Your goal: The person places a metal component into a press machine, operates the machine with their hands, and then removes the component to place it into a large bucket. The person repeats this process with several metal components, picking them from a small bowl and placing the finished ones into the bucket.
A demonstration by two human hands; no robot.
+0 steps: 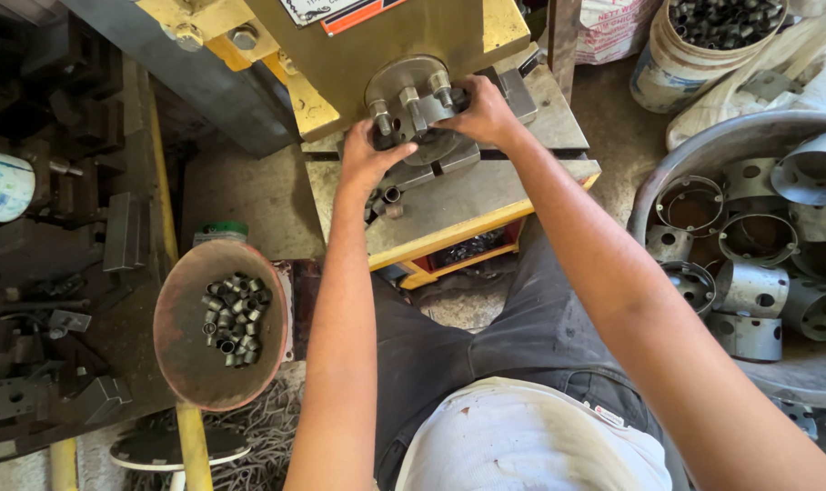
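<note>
A grimy workshop floor (258, 186) of bare concrete fills the gaps between machines and containers, strewn with dark metal blocks and offcuts along the left edge of the frame. At the top centre stands a yellow-painted press machine (386, 45), and below it a grey steel bench (486, 195) plate with a yellow lower edge carries a round die fixture (418, 109) fitted with upright studs. At the right edge a large grey basin (704, 150) holds wide sheet-metal rings (750, 291) with round holes punched in their walls. In the upper right a white bucket (672, 68) is filled with small dark tubular pieces. At lower left a rust-brown round pan (181, 355) holds a heap of short steel bushes (236, 318). The person sits facing the bench, in dark trousers and a white shirt, both arms stretched forward. The left hand (366, 156) is curled on the left side of the die fixture, fingers bent over its edge; whether it grips a small part cannot be told. The right hand (484, 111) is closed on the right side of the fixture near the studs, fingertips pinched against the metal. A couple of loose bushes (390, 195) lie on the bench just below the left hand.
</note>
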